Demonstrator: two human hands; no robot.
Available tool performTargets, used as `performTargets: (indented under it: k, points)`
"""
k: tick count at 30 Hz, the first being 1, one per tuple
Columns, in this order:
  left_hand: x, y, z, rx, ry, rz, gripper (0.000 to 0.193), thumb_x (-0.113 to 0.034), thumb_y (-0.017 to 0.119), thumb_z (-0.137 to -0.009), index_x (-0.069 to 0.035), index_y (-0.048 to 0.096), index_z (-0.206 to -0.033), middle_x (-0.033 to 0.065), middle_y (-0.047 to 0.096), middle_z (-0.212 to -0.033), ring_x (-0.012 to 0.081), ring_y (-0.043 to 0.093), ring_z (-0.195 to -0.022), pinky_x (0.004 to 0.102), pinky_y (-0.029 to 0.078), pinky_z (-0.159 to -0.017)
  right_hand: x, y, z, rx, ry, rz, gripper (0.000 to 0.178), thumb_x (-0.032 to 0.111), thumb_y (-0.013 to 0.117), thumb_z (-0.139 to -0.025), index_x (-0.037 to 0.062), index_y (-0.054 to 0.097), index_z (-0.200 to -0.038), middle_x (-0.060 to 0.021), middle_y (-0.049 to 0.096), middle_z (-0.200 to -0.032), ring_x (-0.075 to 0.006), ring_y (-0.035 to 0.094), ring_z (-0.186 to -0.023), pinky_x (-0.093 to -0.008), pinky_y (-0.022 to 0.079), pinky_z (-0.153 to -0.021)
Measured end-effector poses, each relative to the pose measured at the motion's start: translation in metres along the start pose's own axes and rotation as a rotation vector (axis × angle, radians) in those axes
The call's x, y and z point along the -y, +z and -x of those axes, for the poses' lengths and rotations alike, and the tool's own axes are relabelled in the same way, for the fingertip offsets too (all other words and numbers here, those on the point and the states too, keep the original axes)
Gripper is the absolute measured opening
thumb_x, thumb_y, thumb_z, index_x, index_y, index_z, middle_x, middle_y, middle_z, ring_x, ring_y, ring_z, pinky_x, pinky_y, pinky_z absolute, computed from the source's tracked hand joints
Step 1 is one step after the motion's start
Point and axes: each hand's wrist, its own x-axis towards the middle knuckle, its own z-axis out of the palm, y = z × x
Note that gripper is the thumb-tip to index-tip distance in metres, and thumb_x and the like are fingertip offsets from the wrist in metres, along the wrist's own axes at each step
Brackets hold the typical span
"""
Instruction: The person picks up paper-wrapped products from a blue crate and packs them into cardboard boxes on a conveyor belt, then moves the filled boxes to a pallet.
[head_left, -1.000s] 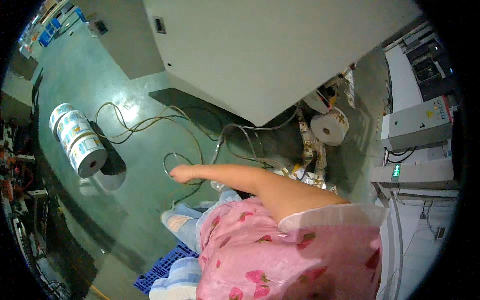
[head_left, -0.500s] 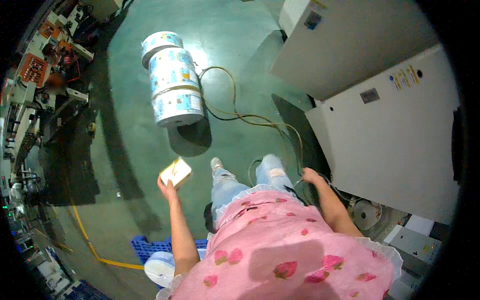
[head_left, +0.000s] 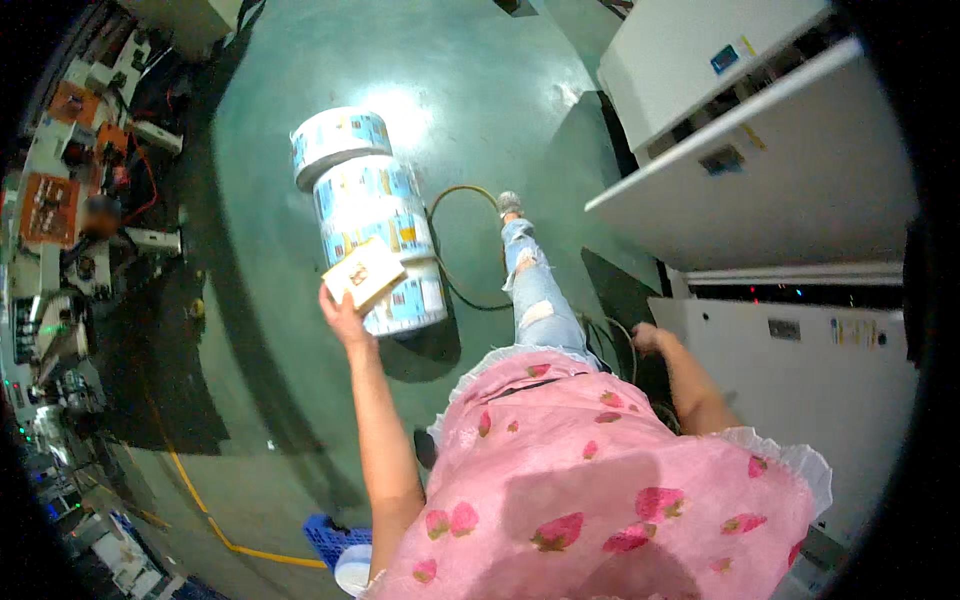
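My left hand (head_left: 346,318) grips a small, flat, pale cream box (head_left: 366,272) by its near edge, thumb on top. Below and beyond it stand printed film rolls (head_left: 366,190) in a row on the floor, white with blue and yellow patterns; in this view the box overlaps the nearest roll (head_left: 410,302). Out to the right, my right hand (head_left: 650,338) is closed beside a looped hose (head_left: 625,345) near the cabinet. Whatever its fingers hold is too small and dark to make out.
Grey cabinets (head_left: 790,350) stand on the right, one door (head_left: 760,160) swung open. A yellowish hose (head_left: 450,285) loops across the green floor by my outstretched leg. Machinery (head_left: 60,210) lines the left side. A blue plastic pallet (head_left: 325,540) with a white roll (head_left: 353,570) lies behind my left arm.
I have stepped forward, closer to the rolls and the open cabinet door. My left hand has carried the box forward until it overlaps the nearest roll. My right hand stays low and closed.
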Motion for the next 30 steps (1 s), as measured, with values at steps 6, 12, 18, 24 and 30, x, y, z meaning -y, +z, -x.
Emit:
performTargets:
  k: [6,12,18,24,30]
  points:
    - [-0.025,0.051,-0.117,-0.341,-0.147,-0.061,0.04,-0.005,0.036,-0.081,-0.008,0.029,-0.12,0.0153,0.043,-0.113,0.0258,0.051,-0.092,0.0351,0.048,-0.07,0.186,-0.24,-0.069,-0.538,-0.486,0.167,0.023,0.017,0.047,-0.074,-0.001,0.053,-0.087,-0.0226,0.056,-0.084,-0.0332,0.055,-0.077,-0.0414,0.042,-0.065]
    - [0.074,0.024,-0.093,-0.334,-0.286,-0.321,0.048,0.001,0.047,-0.07,-0.001,0.036,-0.116,0.0157,0.046,-0.108,0.0267,0.051,-0.086,0.0369,0.045,-0.072,0.399,-0.366,-0.057,-0.384,-0.881,0.239,0.02,0.019,0.053,-0.072,-0.0001,0.053,-0.079,-0.0168,0.053,-0.088,-0.0277,0.05,-0.084,-0.0397,0.04,-0.072]
    - [0.054,0.167,-0.269,-0.303,-0.469,-0.342,0.049,0.0,0.047,-0.071,-0.003,0.035,-0.118,0.0156,0.047,-0.107,0.0266,0.051,-0.086,0.0361,0.045,-0.072,0.542,-0.512,-0.1,-0.283,-0.902,0.025,0.031,0.021,0.047,-0.071,-0.0043,0.053,-0.088,-0.0227,0.055,-0.086,-0.0345,0.054,-0.079,-0.0411,0.042,-0.069]
    - [-0.058,0.258,-0.519,-0.266,-0.193,-0.208,0.05,-0.001,0.047,-0.071,-0.005,0.034,-0.12,0.0155,0.049,-0.106,0.0265,0.051,-0.087,0.0353,0.045,-0.072,0.626,-0.602,-0.173,-0.464,-0.74,0.092,0.024,0.019,0.046,-0.068,-0.0022,0.053,-0.077,-0.0219,0.055,-0.08,-0.0367,0.053,-0.077,-0.0429,0.043,-0.067]
    - [-0.227,0.54,-0.782,0.153,0.205,-0.626,0.05,-0.001,0.042,-0.074,-0.005,0.031,-0.123,0.0152,0.041,-0.118,0.0235,0.045,-0.101,0.0295,0.034,-0.086,0.556,-0.61,-0.222,-0.262,-0.304,-0.147,0.03,0.02,0.053,-0.066,-0.0019,0.058,-0.086,-0.0204,0.058,-0.079,-0.0297,0.057,-0.07,-0.0392,0.045,-0.064]
